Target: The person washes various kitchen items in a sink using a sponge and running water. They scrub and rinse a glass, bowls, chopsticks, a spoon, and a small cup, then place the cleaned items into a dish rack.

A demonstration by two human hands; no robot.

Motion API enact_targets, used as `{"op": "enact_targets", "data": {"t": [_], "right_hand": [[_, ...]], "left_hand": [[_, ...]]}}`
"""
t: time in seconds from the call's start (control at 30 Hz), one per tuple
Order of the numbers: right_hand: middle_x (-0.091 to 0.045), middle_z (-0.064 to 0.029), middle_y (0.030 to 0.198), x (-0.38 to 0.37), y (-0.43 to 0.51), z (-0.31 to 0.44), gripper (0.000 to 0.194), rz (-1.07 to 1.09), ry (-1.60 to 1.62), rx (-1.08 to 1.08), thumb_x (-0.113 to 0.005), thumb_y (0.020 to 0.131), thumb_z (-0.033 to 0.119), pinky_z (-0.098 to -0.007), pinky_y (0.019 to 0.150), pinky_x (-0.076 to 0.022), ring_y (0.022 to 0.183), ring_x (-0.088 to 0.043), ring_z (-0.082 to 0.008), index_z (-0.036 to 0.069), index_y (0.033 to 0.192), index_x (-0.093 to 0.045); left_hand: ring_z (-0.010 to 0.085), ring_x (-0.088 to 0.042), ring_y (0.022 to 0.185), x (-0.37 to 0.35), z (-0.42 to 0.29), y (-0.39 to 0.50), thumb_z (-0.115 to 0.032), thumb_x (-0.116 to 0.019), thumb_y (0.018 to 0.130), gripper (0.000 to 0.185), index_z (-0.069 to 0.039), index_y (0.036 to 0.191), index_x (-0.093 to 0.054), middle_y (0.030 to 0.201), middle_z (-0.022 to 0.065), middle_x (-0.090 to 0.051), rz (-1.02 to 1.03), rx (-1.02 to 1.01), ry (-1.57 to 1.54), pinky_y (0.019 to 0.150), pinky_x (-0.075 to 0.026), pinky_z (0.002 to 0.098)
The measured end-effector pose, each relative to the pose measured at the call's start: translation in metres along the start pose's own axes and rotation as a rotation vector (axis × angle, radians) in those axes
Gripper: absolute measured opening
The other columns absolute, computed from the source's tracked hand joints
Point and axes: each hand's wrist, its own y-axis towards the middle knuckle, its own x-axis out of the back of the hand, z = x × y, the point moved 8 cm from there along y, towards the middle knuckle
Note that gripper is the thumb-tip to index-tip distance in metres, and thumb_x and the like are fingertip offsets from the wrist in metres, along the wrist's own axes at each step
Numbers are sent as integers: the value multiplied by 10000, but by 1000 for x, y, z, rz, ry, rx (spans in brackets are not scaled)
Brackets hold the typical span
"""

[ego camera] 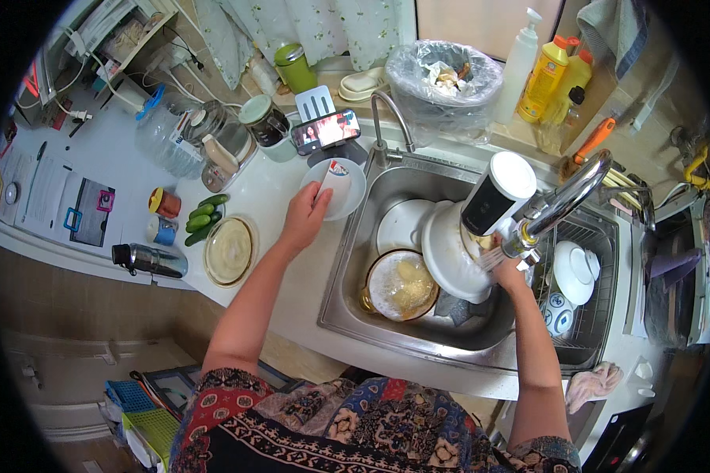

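Note:
My left hand point(306, 217) is on a small white bowl point(355, 192) by the sink's left rim, its thumb on a white item with a red printed mark point(336, 183) inside the bowl. Over the sink point(355, 284), my right hand point(507, 269) is under the chrome faucet point(544, 222), partly hidden by it and by a black-and-white cylindrical device point(497, 192). Water runs beside the right fingers, onto or near white dishes point(444, 254). What the right hand touches is unclear. A pot with foamy water point(390, 290) and a white plate point(402, 222) lie in the sink.
A phone point(326, 131) stands behind the bowl, near a lidded jar point(265, 121). Cucumbers point(199, 223) and a round glass dish point(229, 251) lie left. A bagged bin point(444, 106) and bottles point(544, 77) stand behind the sink. A wire rack point(597, 295) holds bowls point(574, 272) at right.

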Motion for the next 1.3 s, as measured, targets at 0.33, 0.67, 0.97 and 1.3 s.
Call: {"op": "enact_targets", "data": {"t": [0.33, 0.67, 0.97, 1.3], "right_hand": [[-555, -96, 956, 2, -7, 59, 383, -3, 456, -68, -578, 737, 255, -315, 775, -411, 902, -531, -204, 37, 1044, -508], [-532, -162, 985, 16, -50, 132, 320, -367, 557, -255, -505, 831, 228, -342, 797, -392, 899, -514, -246, -11, 1039, -457], [-521, -168, 1045, 28, -50, 172, 326, -386, 279, 217, -439, 843, 215, -327, 841, -378, 938, -515, -265, -13, 1072, -483], [-571, -100, 913, -8, -38, 54, 354, -412, 932, -344, -412, 859, 301, -304, 696, -423, 773, -542, -190, -5, 991, -535]], "left_hand": [[122, -534, 783, -196, -9, -63, -258, -488, 850, 233, -50, 943, -539, 852, 33, -566, 121, 607, -1116, 723, -434, 278], [191, -564, 808, -272, -62, -65, -262, -346, 908, 348, 19, 984, -536, 904, 99, -593, 135, 298, -755, 727, -420, 304], [176, -544, 754, -268, -62, -56, -240, -378, 890, 308, 21, 935, -536, 818, 140, -591, 257, 258, -645, 701, -411, 316], [120, -520, 710, -280, -63, -58, -255, -383, 898, 289, -21, 890, -552, 776, 40, -559, 184, 745, -1345, 638, -427, 286]]}}
